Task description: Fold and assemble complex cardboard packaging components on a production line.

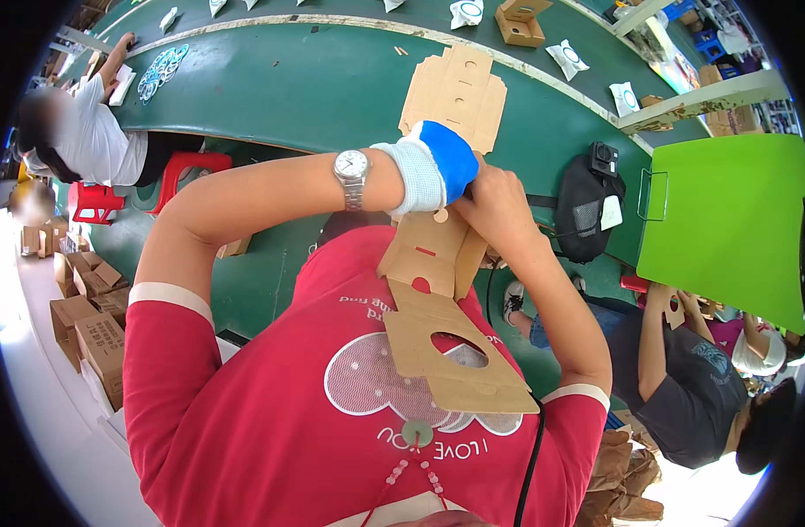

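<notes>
A partly folded brown cardboard box [424, 241] hangs from my hands over the table's near edge, its long lid flap with an oval hole [411, 338] lying against my red shirt. My left hand [439, 167], in a white and blue glove, is bent closed at the box's upper end; its fingertips are hidden. Bare and curled, my right hand [497, 204] grips the same end from the right, close beside the glove. Just beyond both hands, a flat cardboard box blank [455, 97] rests on the green table.
White packets [568, 60] and a small open box [519, 25] are on the far strip past a pale rail. To the right are a black bag [585, 211] and a bright green panel [728, 224]. Co-workers sit at both sides; cartons [99, 347] stand at left.
</notes>
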A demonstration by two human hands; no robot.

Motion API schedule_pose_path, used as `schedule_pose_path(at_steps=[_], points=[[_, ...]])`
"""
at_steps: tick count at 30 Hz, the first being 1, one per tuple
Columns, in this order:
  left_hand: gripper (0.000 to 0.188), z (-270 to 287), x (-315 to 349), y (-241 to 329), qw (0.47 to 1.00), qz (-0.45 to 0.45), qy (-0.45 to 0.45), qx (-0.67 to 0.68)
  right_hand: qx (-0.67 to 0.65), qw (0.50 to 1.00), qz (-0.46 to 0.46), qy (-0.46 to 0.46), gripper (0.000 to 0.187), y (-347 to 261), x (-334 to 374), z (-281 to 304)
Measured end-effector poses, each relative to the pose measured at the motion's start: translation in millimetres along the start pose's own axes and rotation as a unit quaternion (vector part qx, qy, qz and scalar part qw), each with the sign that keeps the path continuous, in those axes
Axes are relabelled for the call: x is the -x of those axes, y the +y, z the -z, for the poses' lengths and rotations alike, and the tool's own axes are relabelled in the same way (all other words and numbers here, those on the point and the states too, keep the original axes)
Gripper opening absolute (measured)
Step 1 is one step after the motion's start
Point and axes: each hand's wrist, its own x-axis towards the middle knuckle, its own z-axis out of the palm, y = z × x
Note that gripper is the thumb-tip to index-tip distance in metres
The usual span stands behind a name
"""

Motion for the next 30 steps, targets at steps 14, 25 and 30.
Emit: schedule_pose_path(at_steps=[14, 25, 30], points=[[0.073, -53, 35, -58, 0.821, -0.017, 0.264, 0.505, -0.56, 0.758, -0.308, 0.128, 0.023, 74, 6, -6], [0.063, -71, 41, -15, 0.339, -0.07, 0.165, 0.923, -0.667, 0.705, -0.132, 0.204, 0.057, 14, 14, -13], [0.056, -106, 49, 9, 0.309, -0.001, 0.183, 0.933, -0.685, 0.706, -0.113, 0.141, 0.051, -12, 24, -14]])
